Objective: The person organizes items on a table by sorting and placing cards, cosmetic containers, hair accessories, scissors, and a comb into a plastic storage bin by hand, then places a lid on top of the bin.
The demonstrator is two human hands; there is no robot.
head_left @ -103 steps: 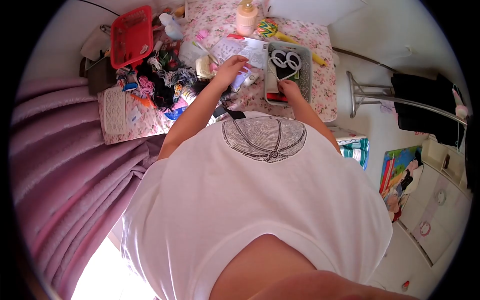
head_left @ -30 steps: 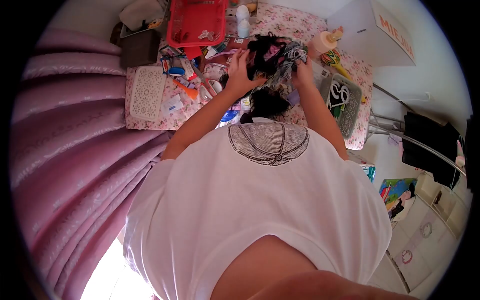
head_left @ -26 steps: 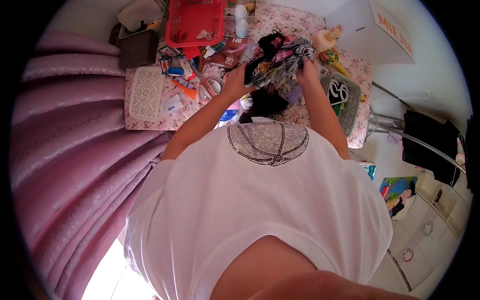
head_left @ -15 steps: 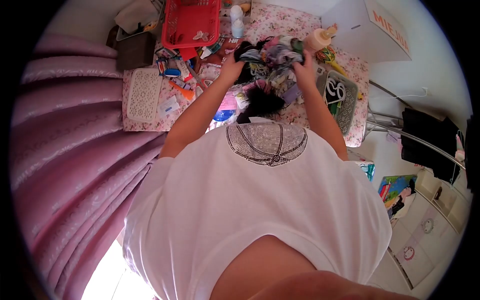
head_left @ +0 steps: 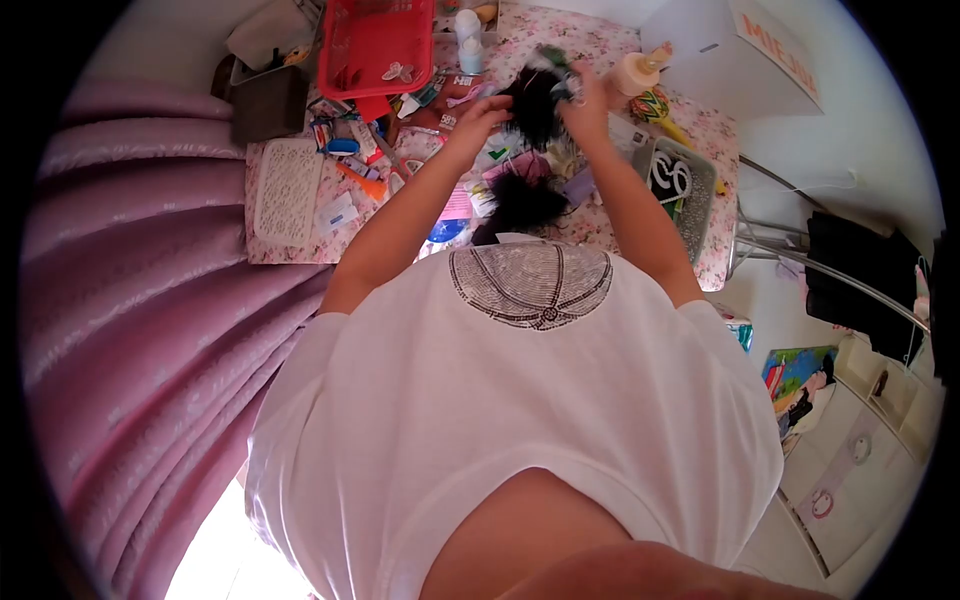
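A black, hair-like bundle (head_left: 535, 105) with some grey and green on its upper side hangs over the table between my hands. My right hand (head_left: 588, 112) is closed on its right edge, fingertips on the greyish part. On the other side, my left hand (head_left: 482, 128) has its fingers apart and reaches toward the bundle's left edge; whether they touch is unclear. Below lies another black fluffy piece (head_left: 525, 203), close to my shirt. Beside it are a pink-purple item (head_left: 525, 168) and a small purple box (head_left: 581, 187).
A red basket (head_left: 375, 90) stands at the back left, near two small white bottles (head_left: 469, 40). A grey basket (head_left: 690, 215) sits at the right edge beside a peach bottle (head_left: 635, 75). Left are a white lattice lid (head_left: 287, 190), scissors (head_left: 392, 160) and an orange item (head_left: 362, 181).
The large multicoloured bundle between both hands no longer shows; a smaller, mostly black one is there. My left hand's fingers have spread, and my right hand has shifted slightly left and up.
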